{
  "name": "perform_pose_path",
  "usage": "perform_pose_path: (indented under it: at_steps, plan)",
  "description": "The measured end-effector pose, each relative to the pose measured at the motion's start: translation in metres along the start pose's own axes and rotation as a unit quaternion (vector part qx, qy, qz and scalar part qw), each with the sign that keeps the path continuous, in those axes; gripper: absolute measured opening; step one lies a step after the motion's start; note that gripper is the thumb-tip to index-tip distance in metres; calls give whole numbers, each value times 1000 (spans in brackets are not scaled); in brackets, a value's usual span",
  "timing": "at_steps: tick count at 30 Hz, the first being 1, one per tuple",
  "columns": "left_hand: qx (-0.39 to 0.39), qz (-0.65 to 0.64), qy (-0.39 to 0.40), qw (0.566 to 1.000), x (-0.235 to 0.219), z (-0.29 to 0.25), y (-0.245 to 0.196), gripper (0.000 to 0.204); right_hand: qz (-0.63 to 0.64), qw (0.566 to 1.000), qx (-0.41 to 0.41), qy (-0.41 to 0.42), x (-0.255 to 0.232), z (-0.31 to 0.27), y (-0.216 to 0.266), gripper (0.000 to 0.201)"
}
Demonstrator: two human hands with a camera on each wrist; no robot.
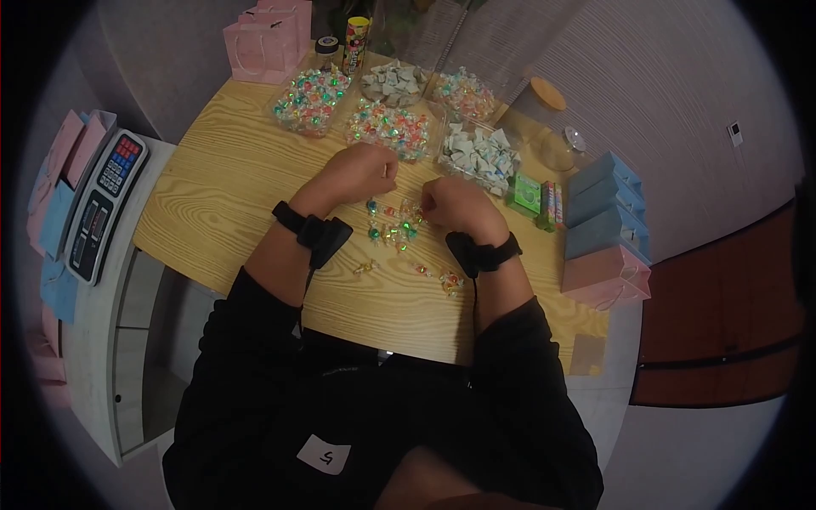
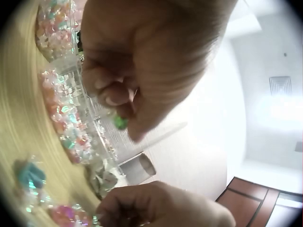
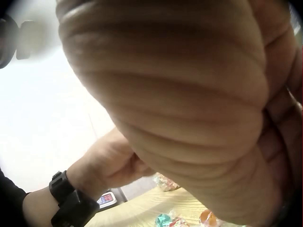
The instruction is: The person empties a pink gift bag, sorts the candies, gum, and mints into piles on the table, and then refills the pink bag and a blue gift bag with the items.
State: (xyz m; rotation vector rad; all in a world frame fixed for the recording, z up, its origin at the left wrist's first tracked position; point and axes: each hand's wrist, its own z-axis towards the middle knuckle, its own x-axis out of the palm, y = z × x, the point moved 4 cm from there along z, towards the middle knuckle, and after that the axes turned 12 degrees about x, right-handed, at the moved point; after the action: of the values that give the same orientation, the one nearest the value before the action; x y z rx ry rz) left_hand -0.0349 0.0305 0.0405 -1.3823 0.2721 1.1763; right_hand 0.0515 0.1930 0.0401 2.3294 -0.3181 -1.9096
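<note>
My left hand (image 1: 364, 172) hovers over the table, just in front of the clear boxes. Between its thumb and fingers it pinches a green wrapped candy (image 2: 120, 123). My right hand (image 1: 463, 206) is low at the right side of the loose wrapped candies (image 1: 395, 231), its fingers curled inward and fingertips right at them. Its palm side is largely hidden, and I cannot tell whether it grips a candy. A teal candy (image 2: 32, 177) and a pink candy (image 2: 68, 215) lie on the wood near the right hand. A few more candies (image 1: 450, 282) lie closer to me.
Clear boxes of wrapped candies (image 1: 389, 127) and pale packets (image 1: 478, 157) line the back. Pink bags (image 1: 268, 42) stand back left; blue bags (image 1: 605, 204) stand right, beside a green pack (image 1: 526, 194). A scale (image 1: 106, 204) is on the left counter. A cork-lidded jar (image 1: 544, 93) stands behind.
</note>
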Motion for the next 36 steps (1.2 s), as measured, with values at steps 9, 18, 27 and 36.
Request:
perform_pose_path:
  at_steps: [9,18,27,36]
  plan:
    - [-69,-231,-344,907,-29,-4,9,14,11,999,52,4,-15,-9,9,20]
    - [-65,-61,147,985,0,-25,2,26,356,917,5,-178,-39,-1,1,27]
    - [-75,5,94,993,-5,-14,4,21,98,990,-97,-4,5,1,18,21]
    - [-78,-302,-279,908,-30,-11,10,61,75,996,-50,-5,-2,-5,30,15]
